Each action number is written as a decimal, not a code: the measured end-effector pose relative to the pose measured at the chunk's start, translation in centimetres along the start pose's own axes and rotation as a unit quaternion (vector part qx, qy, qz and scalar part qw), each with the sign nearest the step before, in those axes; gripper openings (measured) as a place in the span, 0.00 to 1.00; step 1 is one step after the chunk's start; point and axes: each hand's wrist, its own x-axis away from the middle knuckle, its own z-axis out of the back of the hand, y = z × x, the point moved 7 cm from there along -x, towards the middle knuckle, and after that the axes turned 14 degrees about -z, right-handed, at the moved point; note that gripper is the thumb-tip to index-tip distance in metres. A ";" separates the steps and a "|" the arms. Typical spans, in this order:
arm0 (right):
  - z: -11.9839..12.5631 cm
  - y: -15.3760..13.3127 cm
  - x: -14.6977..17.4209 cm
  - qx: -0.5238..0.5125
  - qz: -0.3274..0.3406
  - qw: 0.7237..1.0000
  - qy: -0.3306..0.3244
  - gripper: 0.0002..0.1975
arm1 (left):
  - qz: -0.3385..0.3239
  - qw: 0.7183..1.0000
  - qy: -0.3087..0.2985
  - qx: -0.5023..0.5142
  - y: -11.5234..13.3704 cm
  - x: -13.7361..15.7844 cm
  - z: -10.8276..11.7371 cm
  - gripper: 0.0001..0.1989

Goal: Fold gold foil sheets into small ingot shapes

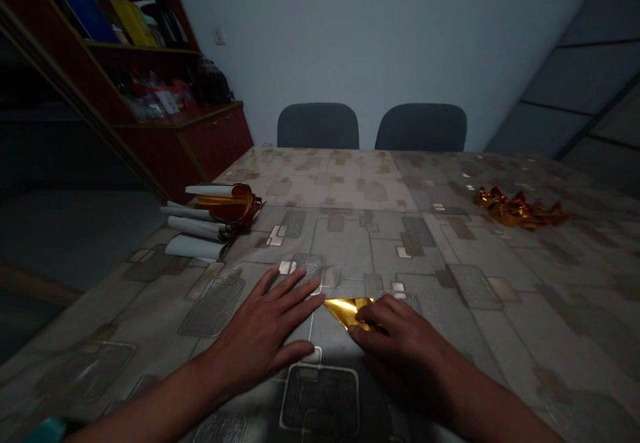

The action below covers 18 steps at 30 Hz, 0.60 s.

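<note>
The foil [342,310] looks glossy and metallic, the wall [400,36] matt.

We reach in with both forearms bare, the left forearm [170,386] slanting up from the lower left, the right forearm [493,386] from the lower right. Our left grip [273,323] lies palm down, fingers [293,296] spread and extended, thumb [300,351] held away. Our right grip [400,330] is curled, thumb and forefinger pinching, near the left fingertips but apart.

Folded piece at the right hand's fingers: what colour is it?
The folded piece is shiny gold, shown best in the head view.
</note>
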 end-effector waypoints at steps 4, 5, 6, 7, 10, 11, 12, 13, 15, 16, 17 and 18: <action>0.0 0.0 0.0 -0.002 -0.004 1.000 -0.003 0.18 | 0.008 1.000 0.018 -0.012 0.9 -0.3 0.4 0.34; 0.1 -0.1 0.0 -0.009 -0.005 1.000 -0.007 0.19 | 0.006 1.000 0.018 0.000 1.4 -0.5 0.3 0.34; 0.3 -0.3 0.1 -0.017 -0.008 1.000 -0.012 0.19 | -0.016 0.999 0.019 0.024 2.3 -0.9 0.2 0.35; 0.5 -0.4 0.1 -0.027 -0.012 0.999 -0.019 0.19 | -0.044 0.997 0.014 0.055 3.2 -1.3 -0.2 0.36; 1.2 -0.5 0.0 -0.061 -0.033 0.997 -0.045 0.17 | -0.074 0.989 0.047 0.118 4.3 -2.4 -0.6 0.33; 1.5 -0.5 0.0 -0.077 -0.040 0.995 -0.054 0.16 | -0.081 0.988 0.058 0.121 4.4 -2.7 -0.7 0.32; 1.7 -0.4 -0.1 -0.095 -0.042 0.993 -0.063 0.14 | -0.086 0.987 0.065 0.121 4.4 -2.9 -0.8 0.32; 1.8 -0.3 -0.1 -0.115 -0.043 0.990 -0.072 0.13 | -0.086 0.987 0.066 0.120 4.3 -3.1 -0.9 0.32; 2.1 0.2 -0.2 -0.154 -0.043 0.984 -0.076 0.12 | -0.078 0.989 0.054 0.117 4.0 -3.4 -1.2 0.34; 2.2 0.5 -0.3 -0.169 -0.044 0.982 -0.070 0.12 | -0.074 0.989 0.046 0.117 4.0 -3.5 -1.3 0.35; 2.3 0.8 -0.3 -0.179 -0.048 0.981 -0.054 0.12 | -0.070 0.990 0.039 0.116 4.0 -3.5 -1.3 0.36; 2.4 1.2 -0.4 -0.183 -0.056 0.981 -0.034 0.12 | -0.069 0.990 0.035 0.115 4.1 -3.6 -1.3 0.36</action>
